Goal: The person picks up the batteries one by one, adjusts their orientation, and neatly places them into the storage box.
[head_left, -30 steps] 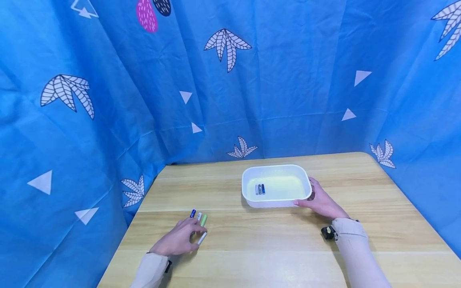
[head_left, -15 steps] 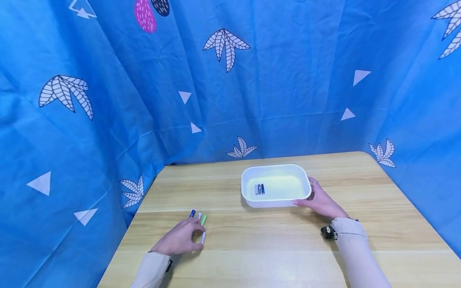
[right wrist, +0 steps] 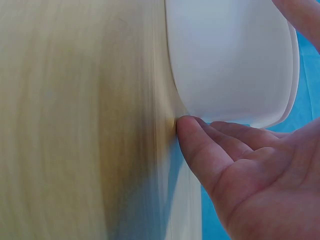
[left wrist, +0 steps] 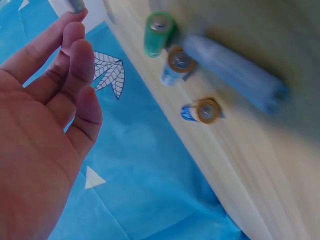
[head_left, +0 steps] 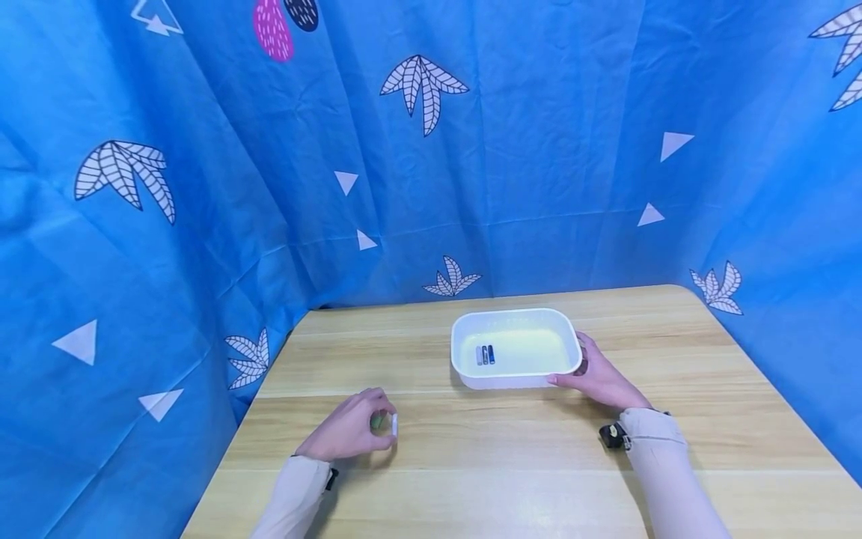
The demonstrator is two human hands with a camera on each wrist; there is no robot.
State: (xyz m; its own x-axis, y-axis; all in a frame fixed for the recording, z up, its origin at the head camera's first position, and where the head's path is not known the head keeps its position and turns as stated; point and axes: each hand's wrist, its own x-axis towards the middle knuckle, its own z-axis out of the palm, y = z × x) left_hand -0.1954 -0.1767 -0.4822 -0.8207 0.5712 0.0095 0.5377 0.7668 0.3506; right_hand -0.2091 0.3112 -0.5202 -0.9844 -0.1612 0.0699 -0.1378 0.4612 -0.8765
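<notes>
My left hand (head_left: 352, 428) pinches a small whitish battery (head_left: 394, 425) between thumb and fingertip, above the left part of the table. In the left wrist view, a green battery (left wrist: 158, 34), a white-and-blue one (left wrist: 175, 65) and a blue-and-white one (left wrist: 201, 111) are on the table, beside a blurred grey-blue cylinder (left wrist: 235, 72). The hand hides most of these in the head view. My right hand (head_left: 602, 378) grips the right end of a white plastic tub (head_left: 505, 382), its thumb at the front rim. Three batteries (head_left: 485, 355) lie side by side inside, at the left.
The wooden tabletop (head_left: 485, 464) lies under both hands. A blue patterned curtain (head_left: 539, 150) hangs behind the table and along its sides. Each wrist wears a strap with a small dark device (head_left: 611, 436).
My left hand has shifted up and to the right, lifting the whitish battery it pinches. The right hand and the tub have stayed in place.
</notes>
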